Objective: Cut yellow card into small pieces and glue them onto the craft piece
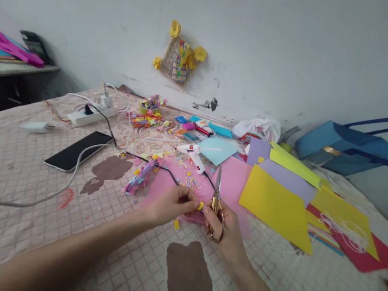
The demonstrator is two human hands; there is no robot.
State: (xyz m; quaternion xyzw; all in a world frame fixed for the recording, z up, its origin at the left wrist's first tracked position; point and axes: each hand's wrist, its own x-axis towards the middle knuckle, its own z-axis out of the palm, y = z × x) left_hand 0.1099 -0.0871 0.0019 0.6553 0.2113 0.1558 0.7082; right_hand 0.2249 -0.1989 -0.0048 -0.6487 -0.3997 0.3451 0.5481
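Note:
My left hand (178, 205) pinches a small yellow paper piece (201, 206) between thumb and fingertips. Close beside it, my right hand (224, 226) has its fingers through the gold handles of a pair of scissors (216, 194), whose blades point up and away from me. The right fingertips meet the yellow piece too. Beneath the hands lies pink paper (237, 170) strewn with tiny paper scraps (191, 179). Left of the hands rests a strand of paper flowers (143, 176) in purple, pink and yellow. A white glue gun (192, 156) lies just beyond the scissors.
Yellow sheets (275, 206) and purple sheets (290, 177) cover the right side, near a blue bag (347, 146). A phone (79, 150), a power strip (92, 115) and a grey cable (47, 200) lie left. A flower-filled bowl (150, 107) stands at the back.

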